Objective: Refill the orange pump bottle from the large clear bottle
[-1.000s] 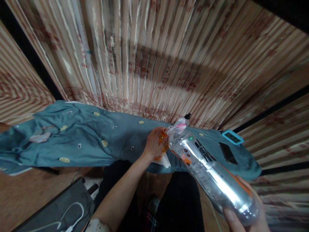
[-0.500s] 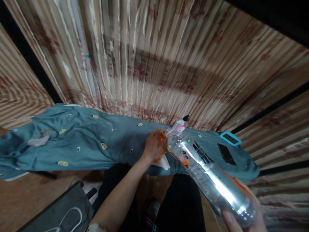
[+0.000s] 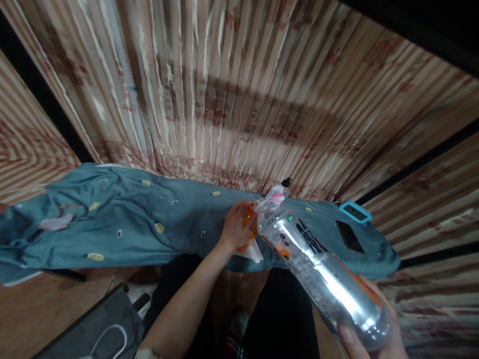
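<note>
Head view: the right hand (image 3: 389,336) has its grip clamped around the base end of a large clear bottle (image 3: 322,279), thumb on one side and fingers on the other. The bottle is held at a slant, its base end out past the near edge of the worktop (image 3: 190,214) and its neck above the worktop, right of the middle. The label on it carries dark lettering and orange patches.

The left hand (image 3: 235,227) is closed around an orange container (image 3: 248,214), mostly hidden by the fingers, close to the neck of the large bottle; whether the two touch, I cannot tell. Just below that hand, a white tissue (image 3: 255,252) lies at the near edge.

Just beyond the large bottle's neck, toward the far edge, is a small clear bottle (image 3: 277,197) with a black top and a pink mark. Near the right end lie a dark phone (image 3: 349,237) and, close to the far edge, a blue-rimmed device (image 3: 355,212). A pale crumpled piece (image 3: 56,222) lies toward the left end.
</note>
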